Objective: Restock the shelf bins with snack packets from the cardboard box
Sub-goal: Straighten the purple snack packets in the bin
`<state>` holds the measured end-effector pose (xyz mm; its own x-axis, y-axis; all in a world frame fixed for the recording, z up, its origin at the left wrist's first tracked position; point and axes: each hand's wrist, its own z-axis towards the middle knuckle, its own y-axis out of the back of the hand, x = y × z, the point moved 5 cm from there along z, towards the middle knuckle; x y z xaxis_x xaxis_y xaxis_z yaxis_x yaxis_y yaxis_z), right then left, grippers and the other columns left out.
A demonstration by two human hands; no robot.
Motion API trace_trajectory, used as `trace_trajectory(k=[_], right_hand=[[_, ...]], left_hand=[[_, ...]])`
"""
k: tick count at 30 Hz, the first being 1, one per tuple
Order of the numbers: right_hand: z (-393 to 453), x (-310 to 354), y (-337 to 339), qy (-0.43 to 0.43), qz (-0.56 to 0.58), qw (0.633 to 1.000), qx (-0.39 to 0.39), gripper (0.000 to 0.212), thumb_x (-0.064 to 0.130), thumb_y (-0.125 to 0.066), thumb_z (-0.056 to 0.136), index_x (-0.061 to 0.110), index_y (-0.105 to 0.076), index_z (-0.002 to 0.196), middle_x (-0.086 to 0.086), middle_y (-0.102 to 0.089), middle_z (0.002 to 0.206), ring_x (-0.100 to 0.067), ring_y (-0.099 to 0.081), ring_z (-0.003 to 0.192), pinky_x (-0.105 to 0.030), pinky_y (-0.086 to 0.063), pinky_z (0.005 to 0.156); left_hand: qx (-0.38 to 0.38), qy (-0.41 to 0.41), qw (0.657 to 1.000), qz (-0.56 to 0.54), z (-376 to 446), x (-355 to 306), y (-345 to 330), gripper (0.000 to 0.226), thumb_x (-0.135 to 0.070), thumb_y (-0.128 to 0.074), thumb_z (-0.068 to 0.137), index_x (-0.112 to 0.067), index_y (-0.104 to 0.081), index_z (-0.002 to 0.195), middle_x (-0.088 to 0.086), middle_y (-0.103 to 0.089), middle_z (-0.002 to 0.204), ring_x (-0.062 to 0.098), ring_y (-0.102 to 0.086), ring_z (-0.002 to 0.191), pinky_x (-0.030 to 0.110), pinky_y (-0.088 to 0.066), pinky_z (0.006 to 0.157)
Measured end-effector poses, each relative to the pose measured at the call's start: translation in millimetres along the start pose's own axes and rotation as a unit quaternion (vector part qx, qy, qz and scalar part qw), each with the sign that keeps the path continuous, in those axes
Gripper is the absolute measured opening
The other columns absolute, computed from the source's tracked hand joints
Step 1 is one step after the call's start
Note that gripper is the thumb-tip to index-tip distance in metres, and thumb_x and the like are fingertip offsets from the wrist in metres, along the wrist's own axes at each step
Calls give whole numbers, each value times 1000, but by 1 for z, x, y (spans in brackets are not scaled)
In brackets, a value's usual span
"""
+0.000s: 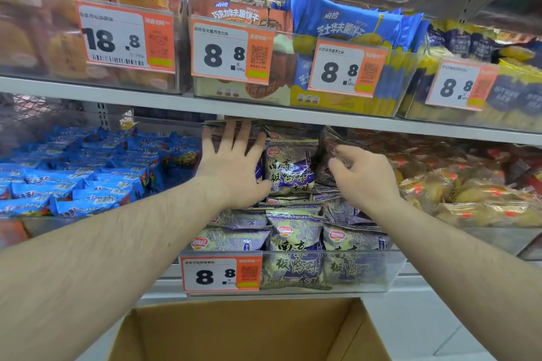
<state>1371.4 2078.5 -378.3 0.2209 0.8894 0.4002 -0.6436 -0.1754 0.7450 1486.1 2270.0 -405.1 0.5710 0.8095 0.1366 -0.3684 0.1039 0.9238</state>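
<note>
The cardboard box sits at the bottom centre, interior hidden. Above it, purple snack packets fill the clear bin mid-frame. The left hand, fingers spread flat, presses the pile's left side; the right hand, fingers curled, apparently pinches a packet on the right. The upright packet stands between them, marginally nearer the left.
</note>
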Motion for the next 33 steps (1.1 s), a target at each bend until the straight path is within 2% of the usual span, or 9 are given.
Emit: trace_trajectory(k=[4,11,14,17,19,23,27,30,33], right_hand=[[17,-16,4,-17,-30,998,-49,29,18,-49,92,10,-62,115,-8,-57,109,-33,-55,104,-32,-37,76],[31,-31,-12,-59,-204,975,71,55,37,-61,78,14,-45,125,-12,-58,114,-35,-56,107,-41,-44,88],[34,-28,-12,-58,-234,964,110,41,32,-62,80,16,-52,116,-10,-62,110,-32,-58,105,-40,-39,92],[22,-23,-3,9,-283,957,56,23,22,-60,84,24,-69,105,-3,-65,102,-28,-60,97,-37,-35,82],[4,-20,7,86,-307,947,-31,21,15,-57,79,21,-74,90,-1,-63,86,-28,-60,80,-35,-28,70],[-48,0,37,235,-157,939,-198,20,12,-53,75,15,-72,74,-1,-58,71,-29,-55,61,-32,-22,61],[-61,4,53,259,-42,941,-212,14,14,-60,84,14,-74,83,0,-64,79,-23,-60,68,-33,-33,62],[-54,-5,75,160,108,953,-234,12,8,-61,85,12,-72,81,1,-62,82,-12,-57,75,-23,-44,70],[-34,-25,81,-13,165,970,-180,23,4,-57,88,23,-69,82,5,-64,87,-8,-56,88,-19,-43,84]], left_hand=[[-19,-59,998,4,-12,-29,13,80,-66,-28,89,-30,2,153,5,10,162,32,15,147,63,7,114],[-9,-78,993,-84,-25,-64,21,66,-54,-39,90,-27,-23,147,1,-4,160,27,5,147,58,3,116],[-14,-81,991,-108,-28,-72,20,64,-52,-43,88,-26,-27,145,1,-13,157,24,-4,145,53,-5,116],[-40,-63,986,-150,-26,-75,22,65,-52,-48,86,-26,-29,142,-3,-28,148,21,-21,136,44,-20,109],[-52,-48,980,-189,-22,-78,23,72,-55,-53,84,-25,-27,144,-4,-34,145,20,-27,133,40,-25,107],[-46,-11,943,-328,-14,-90,26,86,-59,-70,68,-34,-34,141,-9,-49,136,19,-40,126,39,-36,104],[-85,-24,875,-476,-11,-93,30,30,-42,-73,72,-35,-69,101,-13,-71,92,11,-61,91,34,-49,79],[-103,-31,863,-493,-15,-85,29,17,-31,-75,79,-33,-72,95,-16,-70,87,2,-59,85,19,-43,75],[-86,12,798,-597,-19,-71,26,22,-20,-79,76,-30,-74,95,-15,-71,87,2,-63,82,14,-44,71]])
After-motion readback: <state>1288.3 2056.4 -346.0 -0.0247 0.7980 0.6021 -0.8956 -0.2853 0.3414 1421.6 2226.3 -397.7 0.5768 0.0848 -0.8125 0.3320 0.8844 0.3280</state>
